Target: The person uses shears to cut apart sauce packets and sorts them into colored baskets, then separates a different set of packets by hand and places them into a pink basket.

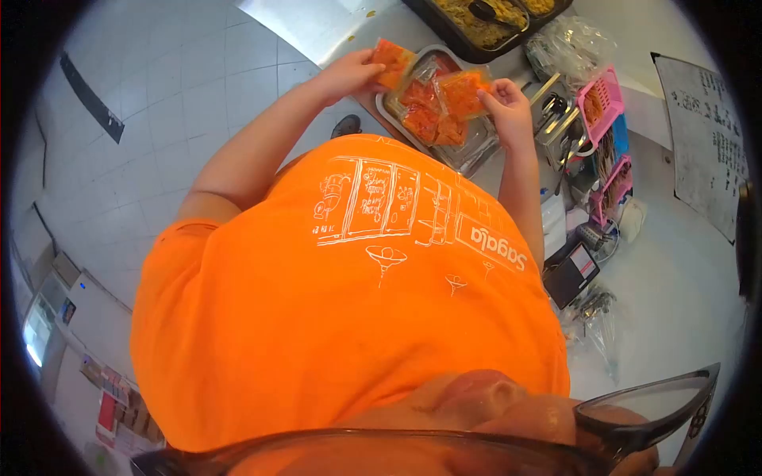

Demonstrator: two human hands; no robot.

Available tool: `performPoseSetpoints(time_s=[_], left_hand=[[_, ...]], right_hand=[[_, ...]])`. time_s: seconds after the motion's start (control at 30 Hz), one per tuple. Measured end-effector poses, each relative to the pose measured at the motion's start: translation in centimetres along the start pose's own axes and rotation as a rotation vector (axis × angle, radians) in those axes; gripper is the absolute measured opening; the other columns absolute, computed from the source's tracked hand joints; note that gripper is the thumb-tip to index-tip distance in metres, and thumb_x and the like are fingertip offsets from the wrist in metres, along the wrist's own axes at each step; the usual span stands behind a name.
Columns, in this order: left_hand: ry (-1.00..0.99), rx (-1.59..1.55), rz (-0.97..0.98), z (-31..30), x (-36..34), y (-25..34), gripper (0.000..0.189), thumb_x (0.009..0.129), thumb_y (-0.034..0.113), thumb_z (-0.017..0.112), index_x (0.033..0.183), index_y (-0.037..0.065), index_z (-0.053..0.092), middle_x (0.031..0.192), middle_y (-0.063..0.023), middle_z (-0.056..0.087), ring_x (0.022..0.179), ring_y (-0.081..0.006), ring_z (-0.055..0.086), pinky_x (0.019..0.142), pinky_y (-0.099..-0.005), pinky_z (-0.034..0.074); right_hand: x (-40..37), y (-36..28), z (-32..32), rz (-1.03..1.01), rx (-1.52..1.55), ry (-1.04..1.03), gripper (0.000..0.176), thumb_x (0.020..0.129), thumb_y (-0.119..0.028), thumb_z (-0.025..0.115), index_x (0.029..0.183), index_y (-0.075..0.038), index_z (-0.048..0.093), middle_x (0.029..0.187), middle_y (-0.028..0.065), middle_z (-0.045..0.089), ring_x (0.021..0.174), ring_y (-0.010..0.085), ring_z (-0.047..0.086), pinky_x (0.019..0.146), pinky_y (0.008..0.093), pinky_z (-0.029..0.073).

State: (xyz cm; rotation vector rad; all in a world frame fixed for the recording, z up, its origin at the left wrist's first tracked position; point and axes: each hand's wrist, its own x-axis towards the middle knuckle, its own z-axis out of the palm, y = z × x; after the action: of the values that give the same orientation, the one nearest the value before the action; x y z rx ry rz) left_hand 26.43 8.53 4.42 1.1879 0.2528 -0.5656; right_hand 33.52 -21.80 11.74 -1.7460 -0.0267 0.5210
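My left hand (353,75) pinches the edge of a flat clear packet of orange-red food (390,62) at the left rim of a metal tray (479,151). In my right hand (508,111) is another clear packet with orange contents (459,91), gripped by its right edge above the tray. Beneath it, several similar red-orange packets (429,123) lie inside the tray. I cannot make out exactly what food the packets contain.
Beyond the tray stands a black container of yellowish food (476,24). To the right are a clear plastic bag (571,44), a pink basket (601,103), metal holders with utensils (556,119) and a dark tablet-like device (570,274). A written whiteboard (698,143) is at far right.
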Motion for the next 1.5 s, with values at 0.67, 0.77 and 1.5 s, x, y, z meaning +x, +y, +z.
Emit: performPoseSetpoints(time_s=[0.67, 0.77, 1.5], left_hand=[[-0.501, -0.327, -0.392, 9.6, 3.6, -1.3, 0.058, 0.099, 0.050, 0.041, 0.139, 0.008, 0.040, 0.134, -0.0133, 0.053, 0.118, -0.0286, 0.057, 0.090, -0.0428, 0.055], [-0.548, -0.366, -0.406, 10.6, 2.8, -0.2, 0.057, 0.098, 0.050, 0.045, 0.139, 0.011, 0.041, 0.133, -0.0102, 0.054, 0.117, -0.0248, 0.057, 0.088, -0.0407, 0.055], [-0.176, 1.763, 0.323, 7.2, 13.8, -4.5, 0.065, 0.075, 0.033, 0.072, 0.121, -0.008, 0.049, 0.107, -0.0243, 0.064, 0.102, -0.0398, 0.060, 0.091, -0.0480, 0.046]], right_hand=[[-6.5, -0.5, 0.2, 0.029, 0.035, 0.052, 0.013, 0.087, -0.007, 0.069, 0.095, -0.005, 0.058, 0.087, -0.0015, 0.062, 0.077, 0.0058, 0.056, 0.069, 0.0212, 0.044], [-6.3, 1.4, 0.8, -0.275, -0.636, 0.153, 0.018, 0.085, -0.011, 0.071, 0.096, -0.003, 0.058, 0.094, 0.0025, 0.063, 0.086, 0.0092, 0.058, 0.074, 0.0250, 0.046], [-16.1, 6.7, -0.4, 0.046, -0.385, 0.305, 0.022, 0.069, -0.012, 0.067, 0.089, -0.004, 0.066, 0.083, 0.0153, 0.069, 0.076, 0.0280, 0.066, 0.067, 0.0389, 0.051]])
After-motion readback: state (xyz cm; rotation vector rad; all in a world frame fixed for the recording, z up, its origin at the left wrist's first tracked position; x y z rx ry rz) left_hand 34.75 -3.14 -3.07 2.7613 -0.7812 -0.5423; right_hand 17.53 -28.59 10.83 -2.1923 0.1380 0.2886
